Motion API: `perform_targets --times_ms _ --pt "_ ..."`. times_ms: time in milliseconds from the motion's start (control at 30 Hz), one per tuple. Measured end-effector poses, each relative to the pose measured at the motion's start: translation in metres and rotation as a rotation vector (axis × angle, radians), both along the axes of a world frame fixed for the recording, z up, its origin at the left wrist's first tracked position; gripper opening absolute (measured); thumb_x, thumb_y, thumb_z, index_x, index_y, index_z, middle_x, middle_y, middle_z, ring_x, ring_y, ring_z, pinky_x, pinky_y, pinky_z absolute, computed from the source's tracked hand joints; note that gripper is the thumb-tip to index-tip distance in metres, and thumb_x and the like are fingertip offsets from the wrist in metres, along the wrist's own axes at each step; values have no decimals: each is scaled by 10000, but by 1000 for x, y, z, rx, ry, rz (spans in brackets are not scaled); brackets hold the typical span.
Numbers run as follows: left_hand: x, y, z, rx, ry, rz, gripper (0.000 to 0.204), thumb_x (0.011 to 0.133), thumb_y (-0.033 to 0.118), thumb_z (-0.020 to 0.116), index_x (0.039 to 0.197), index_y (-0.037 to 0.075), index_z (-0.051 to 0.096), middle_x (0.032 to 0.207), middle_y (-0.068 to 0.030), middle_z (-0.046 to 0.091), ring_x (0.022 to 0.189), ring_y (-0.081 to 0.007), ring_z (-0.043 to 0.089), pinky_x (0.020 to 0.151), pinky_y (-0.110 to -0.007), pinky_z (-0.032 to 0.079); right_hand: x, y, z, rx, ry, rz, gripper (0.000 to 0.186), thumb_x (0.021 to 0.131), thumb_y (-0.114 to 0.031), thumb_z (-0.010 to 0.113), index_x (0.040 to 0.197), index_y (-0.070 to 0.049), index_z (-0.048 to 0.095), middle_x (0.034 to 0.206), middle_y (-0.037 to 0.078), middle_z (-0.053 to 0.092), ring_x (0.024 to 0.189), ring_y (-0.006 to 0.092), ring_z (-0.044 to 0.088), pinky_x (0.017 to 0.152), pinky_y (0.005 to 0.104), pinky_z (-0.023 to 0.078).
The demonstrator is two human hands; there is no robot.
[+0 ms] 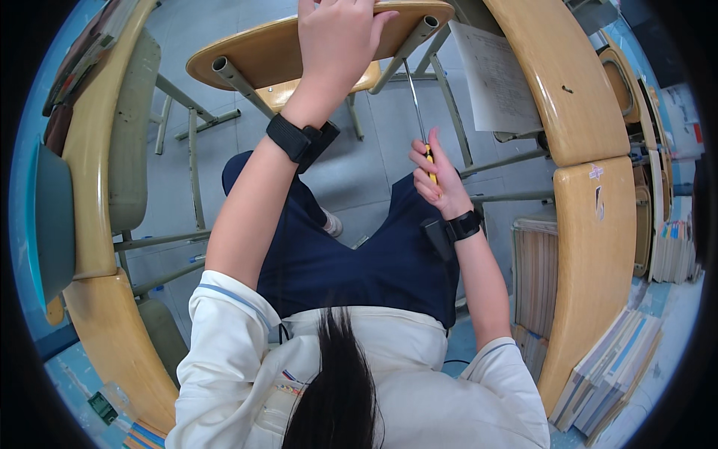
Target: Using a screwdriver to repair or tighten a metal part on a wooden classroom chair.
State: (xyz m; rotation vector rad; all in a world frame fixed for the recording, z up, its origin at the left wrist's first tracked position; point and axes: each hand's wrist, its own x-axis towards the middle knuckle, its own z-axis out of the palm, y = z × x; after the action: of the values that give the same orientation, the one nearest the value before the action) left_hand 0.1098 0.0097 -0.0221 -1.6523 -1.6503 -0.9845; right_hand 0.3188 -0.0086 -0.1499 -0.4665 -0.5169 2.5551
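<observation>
Ahead of me is a chair (258, 63) with a curved wooden panel and grey-green metal tubes. My left hand (336, 41) grips the panel's upper edge; its fingertips are partly cut off by the top of the picture. In my right hand (441, 176), held above my right thigh, is a screwdriver (416, 97) with a yellow and black handle. The long metal shaft points up and away, its tip close to the chair's right tube; I cannot tell whether it touches. A black band circles each of my wrists.
Wooden desks (591, 82) line my right side, with a sheet of paper (493, 78) hanging from one. More desks (120, 337) stand at my left, beside a teal bin (52, 217). Stacks of books (613, 374) lie at the lower right. Grey tiles (351, 157) cover the floor.
</observation>
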Motion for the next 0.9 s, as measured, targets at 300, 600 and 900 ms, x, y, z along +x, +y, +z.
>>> perform_targets --times_ms 300,600,900 --pt "-1 1 -1 1 -14 -11 209 746 274 616 701 86 536 693 -59 529 728 -218 537 722 -352 369 -13 -7 16 800 -1175 -191 446 942 -397 367 716 -22 450 457 34 384 318 171 366 321 308 301" --pt "-1 -4 -1 4 11 -12 215 750 286 615 702 91 537 694 -55 530 723 -211 537 717 -346 369 -10 -10 5 1098 -1281 -305 453 940 -342 387 695 32 462 485 135 430 398 301 435 424 378 370" --pt "-6 -14 1 7 3 -82 205 749 288 619 717 98 549 703 -36 532 727 -198 535 721 -345 363 -7 -27 35 273 -573 -99 379 947 -400 352 738 -85 380 463 -29 280 269 70 252 256 215 212"
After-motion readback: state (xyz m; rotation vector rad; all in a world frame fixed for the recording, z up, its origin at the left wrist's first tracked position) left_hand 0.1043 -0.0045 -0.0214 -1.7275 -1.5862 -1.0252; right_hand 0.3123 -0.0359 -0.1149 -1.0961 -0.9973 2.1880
